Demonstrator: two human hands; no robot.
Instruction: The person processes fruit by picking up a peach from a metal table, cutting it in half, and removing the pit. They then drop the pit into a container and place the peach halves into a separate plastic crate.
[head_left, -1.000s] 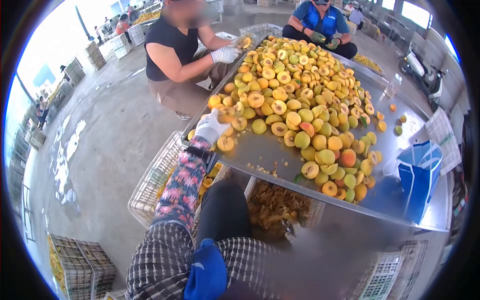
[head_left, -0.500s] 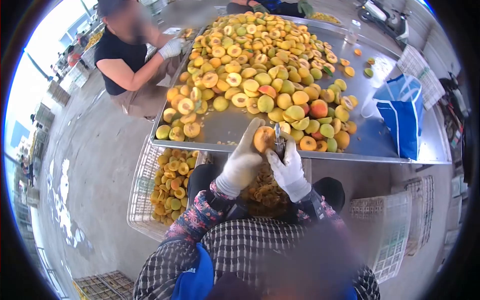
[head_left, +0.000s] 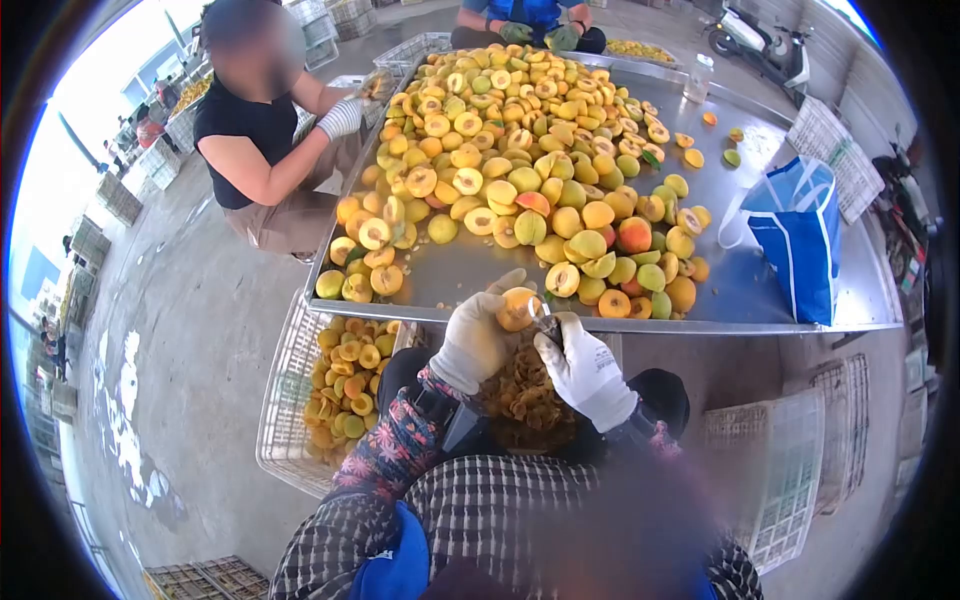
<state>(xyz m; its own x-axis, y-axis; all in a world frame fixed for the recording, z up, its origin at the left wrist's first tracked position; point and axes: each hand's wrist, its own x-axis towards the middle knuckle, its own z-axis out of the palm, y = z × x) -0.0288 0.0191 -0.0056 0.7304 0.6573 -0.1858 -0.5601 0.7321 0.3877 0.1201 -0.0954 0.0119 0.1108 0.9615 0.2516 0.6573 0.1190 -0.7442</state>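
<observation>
My left hand (head_left: 472, 345), in a whitish glove, is closed around a yellow peach half (head_left: 515, 309) at the table's near edge. In my gloved right hand (head_left: 585, 372) is a small metal tool with a looped head (head_left: 541, 312), its handle mostly hidden by my fingers. The loop is right at the peach's right side. Beyond my hands, a large heap of halved and whole peaches (head_left: 545, 185) covers much of the metal table (head_left: 440, 276). Thin brownish peelings or scraps (head_left: 527, 395) lie below, between my knees.
A white crate (head_left: 277, 410) of peach halves stands at my left. A blue bag (head_left: 800, 255) and a clear jar (head_left: 698, 78) are on the table's right side. Stacked crates (head_left: 765, 470) stand at lower right. One co-worker (head_left: 250, 150) sits at left, another (head_left: 530, 25) at the far end.
Both hands have drawn slightly down and back toward me with the peach half and the tool. The tool, upright before, now tilts left with its loop against the fruit. The view has shifted a little.
</observation>
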